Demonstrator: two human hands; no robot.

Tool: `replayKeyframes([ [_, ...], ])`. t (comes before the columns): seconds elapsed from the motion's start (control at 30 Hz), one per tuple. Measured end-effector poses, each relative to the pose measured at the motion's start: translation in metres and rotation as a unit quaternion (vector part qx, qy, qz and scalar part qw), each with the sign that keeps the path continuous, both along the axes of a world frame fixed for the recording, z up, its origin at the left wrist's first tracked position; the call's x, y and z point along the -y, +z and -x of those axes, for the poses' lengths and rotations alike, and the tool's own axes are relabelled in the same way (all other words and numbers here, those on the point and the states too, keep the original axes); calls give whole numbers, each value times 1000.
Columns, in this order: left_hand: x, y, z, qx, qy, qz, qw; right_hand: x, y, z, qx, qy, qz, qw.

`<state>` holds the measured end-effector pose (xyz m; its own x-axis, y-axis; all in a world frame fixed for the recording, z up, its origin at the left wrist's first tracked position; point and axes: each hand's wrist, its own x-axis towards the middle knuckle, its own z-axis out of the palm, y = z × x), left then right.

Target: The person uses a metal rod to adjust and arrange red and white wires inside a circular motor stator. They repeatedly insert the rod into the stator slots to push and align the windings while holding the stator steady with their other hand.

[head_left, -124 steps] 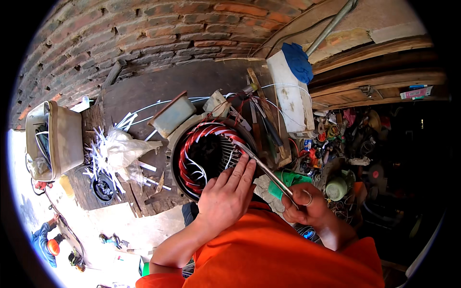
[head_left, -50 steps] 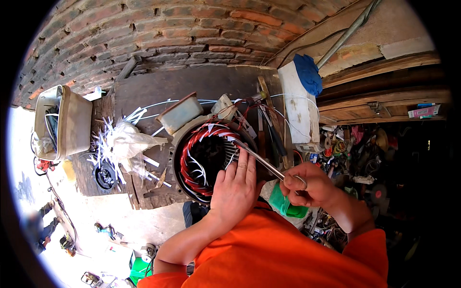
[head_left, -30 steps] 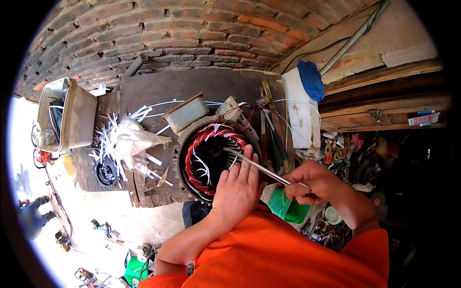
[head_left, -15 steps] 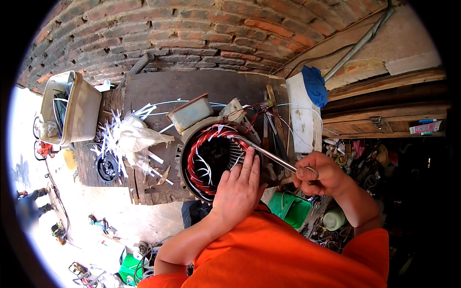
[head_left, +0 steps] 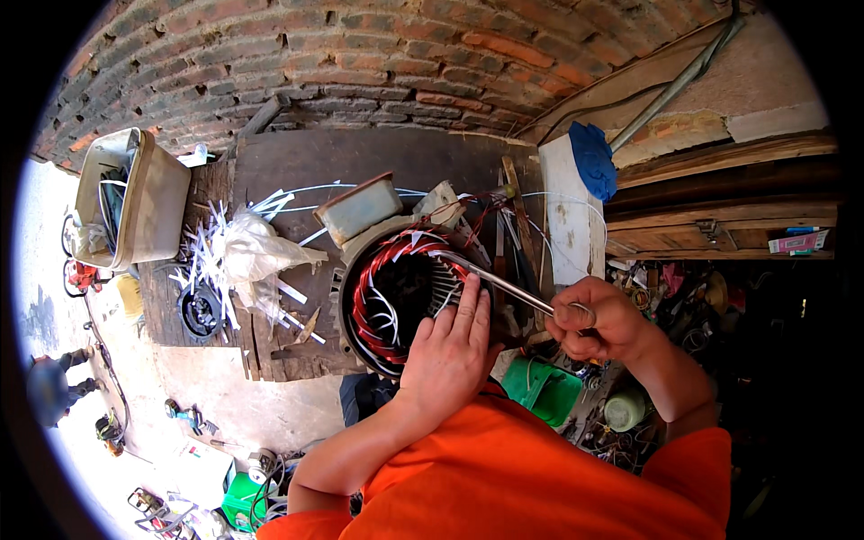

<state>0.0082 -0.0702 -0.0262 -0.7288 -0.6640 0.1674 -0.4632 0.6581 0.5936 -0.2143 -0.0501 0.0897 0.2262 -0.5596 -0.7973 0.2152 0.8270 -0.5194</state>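
Observation:
A motor stator with red-wrapped windings (head_left: 358, 310) stands on the table, its round opening facing up. White insulating strips stick out among the coils. My left hand (head_left: 443, 355) lies on its near right side, fingers stretched out over the rim and reaching the inner slots (head_left: 445, 290). Closed in a fist-like grip, my right hand (head_left: 598, 324) holds a long shiny metal rod (head_left: 513, 290) with a ring at its handle end. The rod slants to the far left across the rim. Its tip touches or nearly touches the windings at the far right, beside my left fingertips.
Behind the stator sits a metal tray (head_left: 360, 209). White strips (head_left: 211, 247), a crumpled plastic bag (head_left: 252, 247) and a small black dish (head_left: 200, 313) lie left. A beige bin (head_left: 162, 202) stands farther left, a green bucket (head_left: 543, 391) below right. A person's legs (head_left: 67, 378) show far left.
My right hand and the rod have shifted very slightly up and to the left. My left hand stays in place on the stator, and the view has moved a little.

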Motion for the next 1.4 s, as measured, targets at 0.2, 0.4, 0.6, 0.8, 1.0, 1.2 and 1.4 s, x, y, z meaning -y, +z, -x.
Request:
replayKeyframes([
  [0.2,-1,0,0,5,1,1,1000,17,11,-10,-42,35,-20,998],
  [0.4,0,-1,0,-4,1,6,1000,22,16,-11,-76,64,-23,995],
  [0.6,0,0,0,2,4,4,1000,31,14,-9,-84,92,-17,992],
  [0.8,-1,-2,0,2,0,13,1000,36,10,-7,-79,105,-16,991],
  [1.0,-2,-4,1,2,7,10,1000,47,17,-11,-122,174,-34,977],
  [1.2,-1,-1,-2,8,7,16,1000,62,44,-9,-190,250,-21,949],
  [1.4,-1,-1,-2,2,1,12,1000,70,38,4,-152,235,-11,960],
])
